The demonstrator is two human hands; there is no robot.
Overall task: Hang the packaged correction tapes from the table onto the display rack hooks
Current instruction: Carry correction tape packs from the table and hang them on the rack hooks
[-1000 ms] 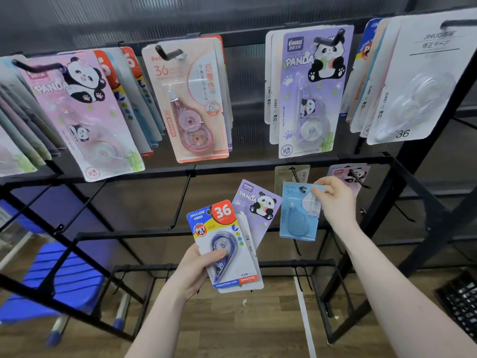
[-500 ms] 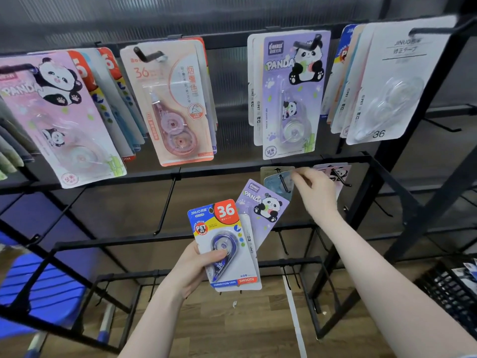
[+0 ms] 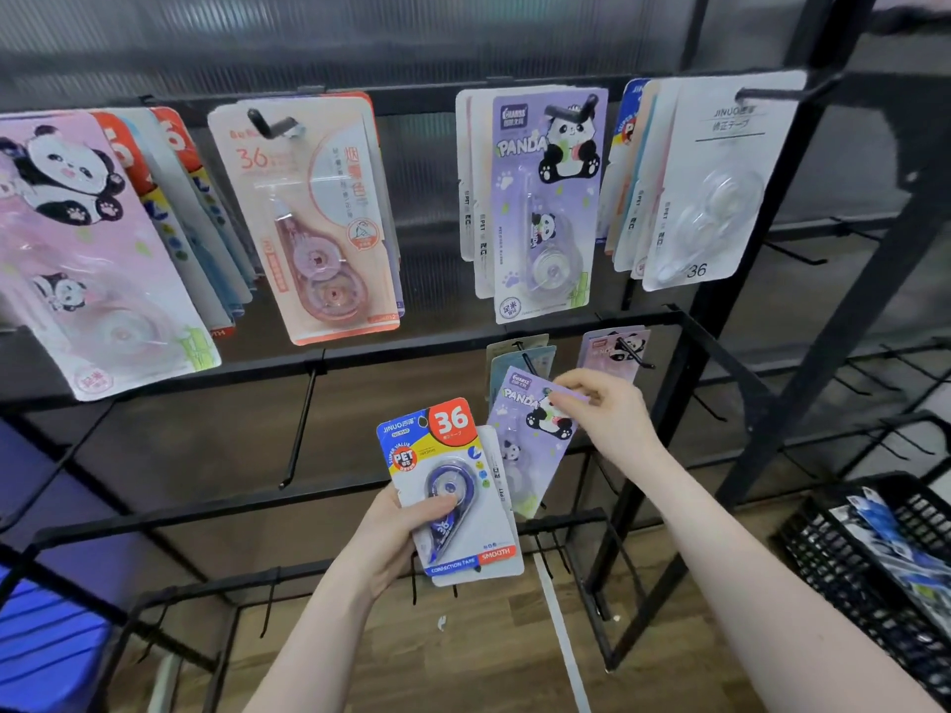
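My left hand grips a small fan of correction tape packs, with a blue-and-red "36" pack in front. My right hand pinches the top edge of the purple panda pack at the back of that fan. Just above, a light blue pack hangs on a lower-row hook, with a pink panda pack on the hook to its right. The upper rail of the black display rack carries pink panda, peach, purple panda and white packs.
A black mesh basket with more packs stands at the lower right. A blue plastic stool sits at the lower left behind the rack bars. Several bare hooks stick out of the lower rails. Wooden floor lies below.
My right hand hung the light blue pack on the lower hook, let go, and came down to pinch the purple panda pack in my left hand. The view shifted right.
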